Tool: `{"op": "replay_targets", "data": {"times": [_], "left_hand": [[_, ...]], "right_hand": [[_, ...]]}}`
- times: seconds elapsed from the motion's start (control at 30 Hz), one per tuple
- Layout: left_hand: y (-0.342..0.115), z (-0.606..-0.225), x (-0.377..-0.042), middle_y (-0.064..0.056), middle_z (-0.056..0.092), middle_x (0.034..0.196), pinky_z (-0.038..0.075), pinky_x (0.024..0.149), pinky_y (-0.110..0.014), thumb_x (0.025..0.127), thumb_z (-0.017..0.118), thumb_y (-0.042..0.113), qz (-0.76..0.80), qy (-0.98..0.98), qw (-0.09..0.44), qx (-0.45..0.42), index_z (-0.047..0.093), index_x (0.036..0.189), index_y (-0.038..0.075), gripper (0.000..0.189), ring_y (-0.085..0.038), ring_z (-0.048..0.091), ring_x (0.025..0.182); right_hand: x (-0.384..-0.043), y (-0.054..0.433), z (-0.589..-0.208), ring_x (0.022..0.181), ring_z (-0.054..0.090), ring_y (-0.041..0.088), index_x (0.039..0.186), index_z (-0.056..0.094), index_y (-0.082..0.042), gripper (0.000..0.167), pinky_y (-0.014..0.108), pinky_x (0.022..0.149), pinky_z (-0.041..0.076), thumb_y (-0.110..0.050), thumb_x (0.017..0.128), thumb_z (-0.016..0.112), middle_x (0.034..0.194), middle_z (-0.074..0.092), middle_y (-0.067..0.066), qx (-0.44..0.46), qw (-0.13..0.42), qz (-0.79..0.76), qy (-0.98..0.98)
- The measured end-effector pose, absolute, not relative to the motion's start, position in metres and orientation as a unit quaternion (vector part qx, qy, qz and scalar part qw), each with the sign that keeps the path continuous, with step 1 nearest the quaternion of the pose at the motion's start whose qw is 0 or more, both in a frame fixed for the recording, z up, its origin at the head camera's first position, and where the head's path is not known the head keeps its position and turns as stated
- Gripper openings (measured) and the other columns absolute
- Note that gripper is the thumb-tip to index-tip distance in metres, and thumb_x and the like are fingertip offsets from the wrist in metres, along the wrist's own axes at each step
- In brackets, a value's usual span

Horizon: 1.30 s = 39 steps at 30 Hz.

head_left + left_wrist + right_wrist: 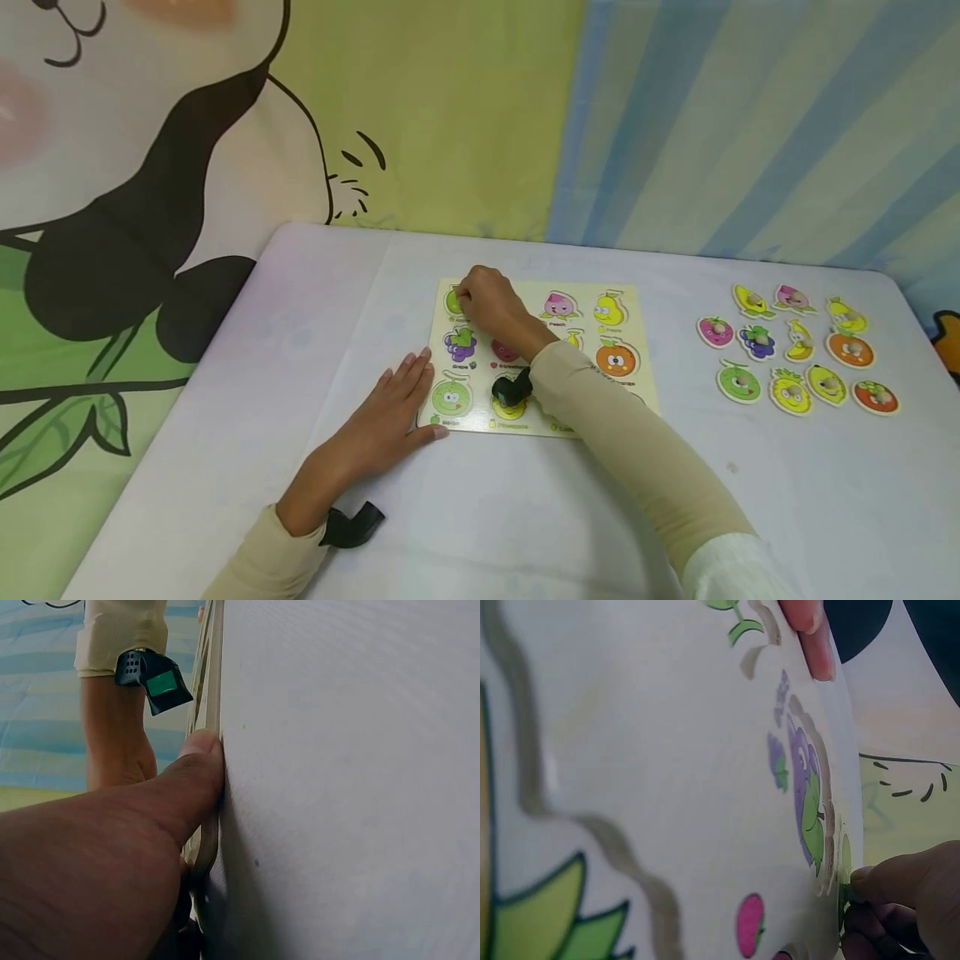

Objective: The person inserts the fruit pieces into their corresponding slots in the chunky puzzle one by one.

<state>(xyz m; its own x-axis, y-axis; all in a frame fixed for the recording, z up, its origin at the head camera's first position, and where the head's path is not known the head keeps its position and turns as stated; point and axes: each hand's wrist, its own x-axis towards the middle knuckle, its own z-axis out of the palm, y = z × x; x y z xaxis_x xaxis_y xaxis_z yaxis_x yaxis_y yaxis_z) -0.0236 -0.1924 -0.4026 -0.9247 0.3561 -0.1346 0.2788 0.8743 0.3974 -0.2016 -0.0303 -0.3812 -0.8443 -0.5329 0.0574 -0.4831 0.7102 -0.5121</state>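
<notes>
A fruit puzzle board [525, 432] with several fruit-shaped recesses lies on the table. My right hand [491, 302] reaches over its far left corner, pinching a green apple puzzle piece [452, 302] at the spot labelled for the apple. In the right wrist view, the thumb and fingers [885, 881] close on that piece near the board's surface; its knob is hidden. Flat, with fingers straight, my left hand [386, 412] rests along the board's left edge. The left wrist view has its thumb [199, 761] against the board's side [214, 697].
To the right of the board, several loose knobbed pieces lie on the white-covered table [480, 517], among them grapes [757, 342], a melon [738, 383], a pineapple [791, 393] and an orange [851, 350]. A patterned curtain [450, 125] hangs behind the table.
</notes>
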Motion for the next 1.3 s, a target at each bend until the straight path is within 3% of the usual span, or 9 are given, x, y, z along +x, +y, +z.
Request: {"op": "replay_targets", "data": {"times": [0.1, 0.27, 0.47, 1.3], "left_hand": [[-0.193, -0.403, -0.023, -0.013, 0.007, 0.161, 0.01, 0.116, -0.052, 0.092, 0.065, 0.043, 0.19, 0.963, 0.1, 0.165, 0.02, 0.151, -0.005, 0.088, -0.03, 0.003, 0.147], [-0.192, -0.403, -0.023, -0.013, 0.007, 0.161, 0.011, 0.116, -0.052, 0.092, 0.065, 0.043, 0.188, 0.963, 0.097, 0.17, 0.021, 0.151, -0.006, 0.088, -0.03, 0.004, 0.147], [-0.192, -0.401, -0.023, -0.015, 0.007, 0.161, 0.011, 0.116, -0.053, 0.092, 0.065, 0.042, 0.19, 0.962, 0.096, 0.172, 0.02, 0.151, -0.006, 0.088, -0.031, 0.004, 0.147], [-0.193, -0.403, -0.022, -0.012, 0.006, 0.162, 0.01, 0.116, -0.051, 0.09, 0.067, 0.042, 0.188, 0.965, 0.092, 0.161, 0.019, 0.152, -0.004, 0.091, -0.03, 0.002, 0.147]], "right_hand": [[-0.201, -0.031, -0.383, 0.081, 0.051, 0.015, 0.088, 0.077, -0.008, 0.019, 0.028, 0.072, 0.045, -0.004, 0.094, 0.059, 0.093, 0.06, 0.003, -0.268, 0.052, -0.267, 0.924], [-0.2, -0.029, -0.383, 0.084, 0.053, 0.016, 0.093, 0.078, -0.008, 0.017, 0.028, 0.074, 0.047, -0.006, 0.094, 0.061, 0.097, 0.061, 0.003, -0.257, 0.053, -0.282, 0.923], [-0.198, -0.027, -0.384, 0.098, 0.06, 0.019, 0.112, 0.073, -0.004, 0.021, 0.029, 0.087, 0.05, -0.007, 0.094, 0.063, 0.104, 0.064, 0.007, -0.249, 0.045, -0.311, 0.916], [-0.212, 0.029, -0.376, 0.096, 0.06, 0.023, 0.115, 0.07, 0.001, 0.022, 0.033, 0.083, 0.051, -0.007, 0.096, 0.062, 0.107, 0.063, 0.011, -0.242, 0.019, -0.38, 0.892]]}}
